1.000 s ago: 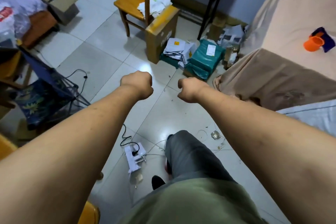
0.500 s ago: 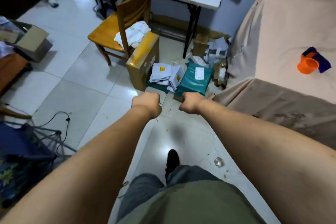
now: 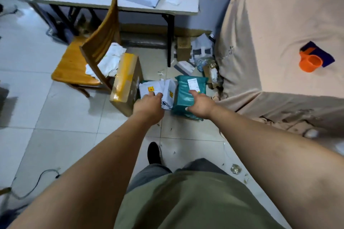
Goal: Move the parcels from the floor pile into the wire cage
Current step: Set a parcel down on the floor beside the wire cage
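1. a pile of parcels is seen on the tiled floor (image 3: 61,117), hemmed in between a tall cardboard box (image 3: 127,82) on one side and a cloth-draped piece of furniture (image 3: 275,46) on the other.
2. a wooden chair (image 3: 87,61) with white cloth heaped on its seat is set just beside the cardboard box, and a white folding table (image 3: 130,6) cluttered with small items is placed behind the pile; its black leg (image 3: 169,41) comes down close to the parcels.
3. the left hand (image 3: 149,105) is laid with loosely spread fingers on the grey-white mailers (image 3: 158,87); whether anything is pinched cannot be told, since the fingertips are hidden by the back of the hand.
4. the right hand (image 3: 200,105) is opened wide over the near end of the teal parcel (image 3: 188,89), thumb at its front edge, fingers resting on top; no firm grasp is shown.
5. the wire cage is not shown in this view.
6. the teal parcel is a soft, glossy, wrinkled plastic bag with a white label; the mailers are thin, flat and pale, marked with small yellow stickers.
7. the cardboard box is rectangular, brown and sealed with shiny yellow tape.
8. more small boxes and torn wrappings (image 3: 197,55) are scattered behind the pile, against the furniture.
9. an orange plastic cup (image 3: 310,63) is left lying on the smooth beige cloth, beside a dark blue item.
10. scraps of litter are strewn over the glossy tiles.
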The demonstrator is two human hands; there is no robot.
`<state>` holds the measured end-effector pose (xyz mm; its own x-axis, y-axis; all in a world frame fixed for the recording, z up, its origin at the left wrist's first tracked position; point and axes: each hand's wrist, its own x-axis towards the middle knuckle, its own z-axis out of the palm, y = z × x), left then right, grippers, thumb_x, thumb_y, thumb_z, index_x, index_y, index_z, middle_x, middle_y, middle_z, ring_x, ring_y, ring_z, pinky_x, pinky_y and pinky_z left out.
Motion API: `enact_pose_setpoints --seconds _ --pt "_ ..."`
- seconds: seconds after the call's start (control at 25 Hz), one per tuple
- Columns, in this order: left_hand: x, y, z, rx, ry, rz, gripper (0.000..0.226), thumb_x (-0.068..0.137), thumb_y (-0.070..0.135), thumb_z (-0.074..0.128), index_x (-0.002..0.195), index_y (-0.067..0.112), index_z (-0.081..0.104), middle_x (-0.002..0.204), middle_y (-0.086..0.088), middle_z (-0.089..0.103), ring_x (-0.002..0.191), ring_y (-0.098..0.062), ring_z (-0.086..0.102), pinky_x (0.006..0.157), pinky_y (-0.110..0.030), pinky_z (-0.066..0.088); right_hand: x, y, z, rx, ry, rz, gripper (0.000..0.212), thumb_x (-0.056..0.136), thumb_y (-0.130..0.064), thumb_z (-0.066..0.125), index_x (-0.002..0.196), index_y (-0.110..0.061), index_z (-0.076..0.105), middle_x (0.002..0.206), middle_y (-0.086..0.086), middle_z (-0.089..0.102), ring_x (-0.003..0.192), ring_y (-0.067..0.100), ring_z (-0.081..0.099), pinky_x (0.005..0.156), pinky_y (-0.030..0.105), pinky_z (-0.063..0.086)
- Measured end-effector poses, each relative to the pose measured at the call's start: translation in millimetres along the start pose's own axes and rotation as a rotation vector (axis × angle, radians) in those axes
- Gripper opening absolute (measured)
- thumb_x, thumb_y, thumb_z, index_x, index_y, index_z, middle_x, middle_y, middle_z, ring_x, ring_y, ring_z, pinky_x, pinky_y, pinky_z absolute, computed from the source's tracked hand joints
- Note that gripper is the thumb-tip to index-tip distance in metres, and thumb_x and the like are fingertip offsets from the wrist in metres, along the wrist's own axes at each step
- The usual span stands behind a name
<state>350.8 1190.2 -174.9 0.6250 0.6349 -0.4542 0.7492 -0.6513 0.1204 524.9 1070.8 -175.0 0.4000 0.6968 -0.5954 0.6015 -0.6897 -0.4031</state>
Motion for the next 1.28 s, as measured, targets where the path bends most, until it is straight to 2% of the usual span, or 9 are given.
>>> enact_pose_setpoints --seconds 0.16,0.28,0.4,0.52,0.6,0.76,0.96,1.08,1.28 --pt "72.4 -2.0 -26.7 -0.032 -0.050 0.129 0.070 0.094 0.040 0.063 0.157 0.033 0.031 0.150 -0.012 0.043 0.130 -0.038 0.052 0.097 -0.051 0.052 39.3 15.2 -27.0 0.109 0.063 0.177 0.089 0.090 -0.033 0.068 0.162 -0.035 0.016 0.150 0.019 0.038 0.138 0.037 0.043 0.115 0.035 0.037" --pt "119.3 11.2 -24.6 -0.067 -0.096 0.196 0.076 0.094 0.040 0.063 0.160 0.039 0.024 0.153 -0.013 0.039 0.133 -0.040 0.051 0.099 -0.054 0.053 70.0 30.0 -35.7 0.171 0.078 0.226 0.091 0.088 -0.034 0.069 0.161 -0.039 0.014 0.152 0.019 0.036 0.141 0.038 0.040 0.116 0.039 0.038" --pt "173.5 29.1 -5.1 -0.067 -0.147 0.276 0.084 0.094 0.045 0.062 0.161 0.047 0.012 0.154 -0.016 0.036 0.132 -0.041 0.051 0.102 -0.054 0.050 115.9 55.2 -43.7 0.241 0.079 0.250 0.094 0.089 -0.035 0.072 0.161 -0.043 0.012 0.153 0.019 0.035 0.143 0.036 0.036 0.114 0.034 0.038" --pt "232.0 46.6 31.4 -0.317 -0.199 0.212 0.089 0.094 0.048 0.068 0.161 0.052 0.008 0.162 -0.018 0.026 0.141 -0.042 0.044 0.108 -0.054 0.047 178.8 86.9 -47.6 0.260 0.090 0.228 0.100 0.088 -0.039 0.075 0.161 -0.047 0.008 0.151 0.019 0.036 0.140 0.035 0.040 0.116 0.031 0.033" --pt "266.1 51.4 60.3 -0.518 -0.186 0.158 0.093 0.091 0.053 0.072 0.160 0.054 0.009 0.167 -0.020 0.019 0.152 -0.039 0.028 0.116 -0.053 0.040 219.8 112.3 -44.8 0.271 0.115 0.205 0.100 0.087 -0.040 0.076 0.160 -0.047 0.008 0.151 0.021 0.036 0.138 0.035 0.042 0.115 0.031 0.035" --pt "346.3 45.8 149.3 -0.709 -0.200 0.065 0.101 0.085 0.056 0.077 0.161 0.050 0.010 0.166 -0.020 0.020 0.155 -0.035 0.020 0.124 -0.047 0.029 312.6 176.4 0.8 0.320 0.090 0.210 0.103 0.083 -0.043 0.079 0.161 -0.046 0.010 0.154 0.016 0.039 0.141 0.031 0.040 0.114 0.028 0.034" --pt "457.2 24.6 261.2 -0.808 -0.263 0.001 0.108 0.074 0.060 0.086 0.152 0.064 0.011 0.161 -0.021 0.024 0.154 -0.034 0.027 0.126 -0.044 0.028 417.6 250.3 86.3 0.361 0.034 0.259 0.118 0.075 -0.047 0.086 0.159 -0.049 0.004 0.170 0.010 0.009 0.157 0.020 0.004 0.113 0.019 0.013" --pt "516.5 18.8 327.7 -0.868 -0.302 0.068 0.120 0.059 0.076 0.086 0.152 0.069 0.010 0.165 -0.009 0.028 0.156 -0.023 0.026 0.126 -0.046 0.028 472.9 284.3 135.8 0.347 0.018 0.283 0.123 0.070 -0.057 0.086 0.156 -0.057 -0.002 0.170 0.012 -0.007 0.158 0.021 -0.005 0.120 0.025 0.009" --pt "554.1 25.6 378.7 -0.912 -0.358 0.202 0.126 0.061 0.068 0.090 0.157 0.060 0.009 0.168 -0.001 0.020 0.156 -0.012 0.022 0.127 -0.037 0.026 520.5 314.9 172.6 0.392 0.142 0.242 0.119 0.068 -0.065 0.084 0.153 -0.063 0.000 0.170 0.013 -0.004 0.158 0.022 -0.007 0.125 0.032 0.009"
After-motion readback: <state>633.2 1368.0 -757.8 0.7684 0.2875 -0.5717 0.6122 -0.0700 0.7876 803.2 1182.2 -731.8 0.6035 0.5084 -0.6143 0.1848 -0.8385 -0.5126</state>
